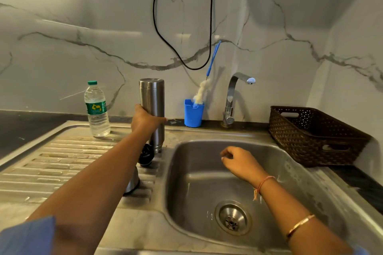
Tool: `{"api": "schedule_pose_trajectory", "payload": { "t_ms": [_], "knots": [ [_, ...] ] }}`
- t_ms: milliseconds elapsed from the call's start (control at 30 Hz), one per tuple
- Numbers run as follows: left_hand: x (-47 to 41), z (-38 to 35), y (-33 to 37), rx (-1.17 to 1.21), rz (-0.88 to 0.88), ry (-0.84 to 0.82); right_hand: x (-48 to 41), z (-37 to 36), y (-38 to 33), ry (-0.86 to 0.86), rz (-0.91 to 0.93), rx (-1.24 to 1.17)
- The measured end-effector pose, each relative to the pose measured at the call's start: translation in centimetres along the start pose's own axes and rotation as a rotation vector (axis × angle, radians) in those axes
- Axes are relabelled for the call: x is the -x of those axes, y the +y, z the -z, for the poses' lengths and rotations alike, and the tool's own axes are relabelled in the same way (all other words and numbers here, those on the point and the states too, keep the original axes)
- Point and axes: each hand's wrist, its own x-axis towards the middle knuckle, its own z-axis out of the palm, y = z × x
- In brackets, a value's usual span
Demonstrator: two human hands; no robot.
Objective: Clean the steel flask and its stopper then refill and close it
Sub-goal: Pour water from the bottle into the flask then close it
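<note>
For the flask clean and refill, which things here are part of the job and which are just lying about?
Part of the job:
steel flask, held by the left hand
black stopper
steel cap
bottle brush
tap
sink
water bottle, likely for refilling

Lying about:
brown basket
black cable
blue holder

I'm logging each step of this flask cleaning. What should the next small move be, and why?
Probably carry the steel flask over the sink basin. The left hand already grips it upright on the drainboard, its black stopper lies beside it, and the right hand hangs empty over the basin.
</note>
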Motion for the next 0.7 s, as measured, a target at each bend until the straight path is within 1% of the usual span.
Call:
{"api": "schedule_pose_trajectory", "payload": {
  "t_ms": [100,133,233,333,400,467,500,600,700],
  "knots": [
    [1.0,-1.4,0.3,0.051,-0.075,-0.036,-0.3,0.2,0.3,0.034,-0.032,-0.073],
    [1.5,-2.2,0.4,0.066,-0.115,-0.06,-0.4,0.4,0.4,0.039,-0.07,-0.158],
    [3.3,-4.1,0.6,0.053,-0.282,-0.166,-0.2,1.2,0.5,-0.032,-0.281,-0.625],
    [4.5,-5.5,0.3,-0.032,-0.569,-0.307,0.0,2.1,1.4,-0.174,-0.418,-1.06],
    [4.9,-6.1,0.0,-0.127,-0.801,-0.401,0.1,2.5,1.9,-0.251,-0.454,-1.253],
    [4.9,-6.6,-0.1,-0.262,-1.046,-0.454,0.2,2.7,2.1,-0.299,-0.432,-1.323],
    [5.0,-6.8,-0.1,-0.339,-1.131,-0.47,0.3,2.8,2.0,-0.323,-0.41,-1.346],
    [5.3,-7.4,-0.1,-0.501,-1.294,-0.484,0.4,3.0,1.8,-0.428,-0.345,-1.4],
    [5.4,-7.4,-1.0,-0.604,-1.434,-0.449,0.7,2.8,1.5,-0.498,-0.244,-1.345]
  ]
}}
